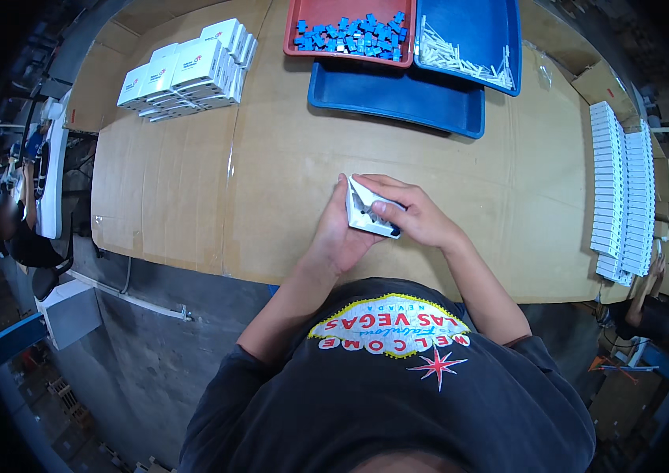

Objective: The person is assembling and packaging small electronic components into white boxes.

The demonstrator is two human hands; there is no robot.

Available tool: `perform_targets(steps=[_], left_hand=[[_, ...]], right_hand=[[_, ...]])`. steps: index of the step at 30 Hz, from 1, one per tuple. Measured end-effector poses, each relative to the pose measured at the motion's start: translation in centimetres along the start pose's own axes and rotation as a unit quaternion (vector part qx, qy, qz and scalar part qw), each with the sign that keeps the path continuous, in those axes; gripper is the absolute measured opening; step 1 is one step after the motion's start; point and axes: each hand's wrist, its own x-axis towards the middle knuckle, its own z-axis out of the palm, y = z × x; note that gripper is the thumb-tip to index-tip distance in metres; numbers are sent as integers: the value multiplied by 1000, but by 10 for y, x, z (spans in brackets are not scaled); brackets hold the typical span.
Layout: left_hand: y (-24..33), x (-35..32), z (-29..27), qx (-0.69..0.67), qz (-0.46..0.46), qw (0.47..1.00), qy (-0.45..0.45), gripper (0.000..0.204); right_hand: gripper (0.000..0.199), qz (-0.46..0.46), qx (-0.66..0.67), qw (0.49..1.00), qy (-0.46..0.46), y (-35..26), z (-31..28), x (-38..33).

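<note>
Close in front of my body, above the cardboard-covered table, I hold a small white box. My left hand cradles it from the left and below, palm turned up. From the right, my right hand grips the far edge with its fingers, and its thumb reaches over the box's upper face. Grey and dark shapes show inside the box, too small to name. A dark piece sits at its near right corner, partly beside my right hand.
Stacked white boxes stand at the far left. A red tray holds small blue parts; a blue tray holds white sticks. Another blue tray lies nearer. Rows of white boxes line the right edge. People work at both sides.
</note>
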Motion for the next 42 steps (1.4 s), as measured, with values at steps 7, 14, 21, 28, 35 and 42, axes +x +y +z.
perform_targets(steps=[7,14,21,28,35,42], left_hand=[[6,-16,20,40,18,996,82,63],[2,-18,25,79,51,988,126,61],[2,-23,37,106,64,983,138,65],[-6,-25,31,101,106,987,73,72],[5,-26,34,267,107,958,20,57],[10,-41,44,299,218,928,-32,44]], right_hand=[[68,-33,-137,990,-15,-7,8,-10],[74,-79,-200,976,-35,-12,5,-10],[79,-84,-209,973,-48,-13,7,-10],[84,-92,-246,962,-78,-19,1,-9],[75,-156,-133,979,3,-37,-10,-12],[35,52,133,982,125,-34,-24,-29]])
